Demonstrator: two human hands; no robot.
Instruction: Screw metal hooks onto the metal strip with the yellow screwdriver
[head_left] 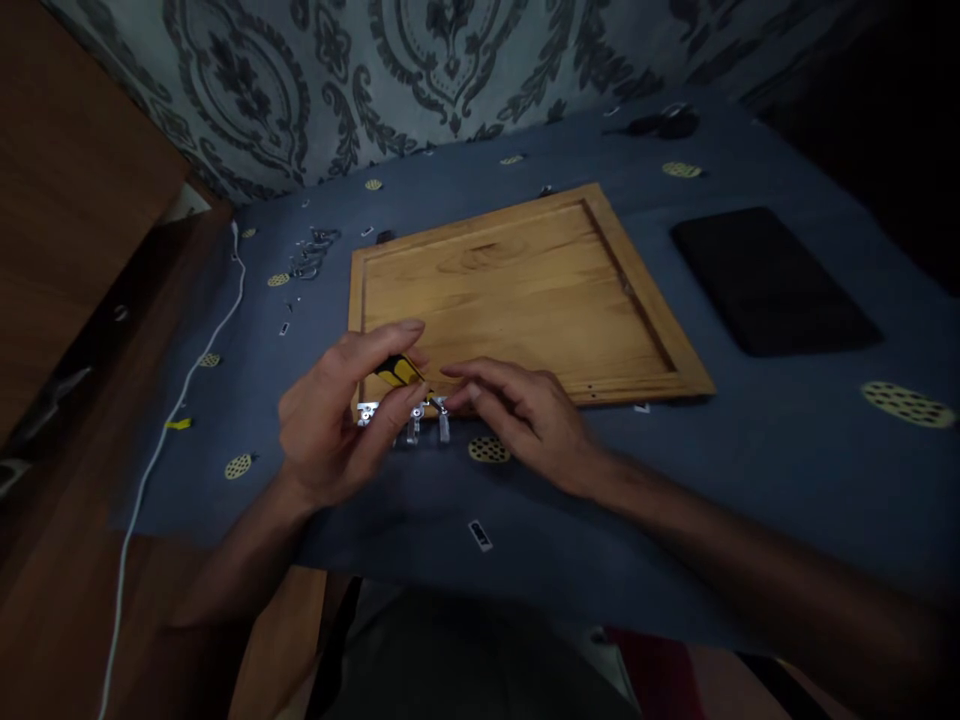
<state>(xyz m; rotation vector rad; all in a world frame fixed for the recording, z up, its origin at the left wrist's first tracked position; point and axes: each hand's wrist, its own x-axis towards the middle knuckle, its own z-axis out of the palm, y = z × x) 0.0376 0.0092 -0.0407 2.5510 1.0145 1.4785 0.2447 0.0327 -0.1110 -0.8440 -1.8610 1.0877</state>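
A shallow wooden tray [637,290] lies on a blue cloth. At its near left corner my left hand [337,415] is closed round a yellow-and-black handled tool [399,371], probably a screwdriver. My right hand [517,410] rests beside it, fingers curled down at a small silver metal bracket [409,415] at the tray's front edge. The fingers hide what the fingertips pinch.
A black phone-like slab [772,280] lies right of the tray. Several small metal parts [311,250] are scattered at the back left. A white cable [180,400] runs along the left edge. A dark tool [664,123] lies at the back. A patterned wall stands behind.
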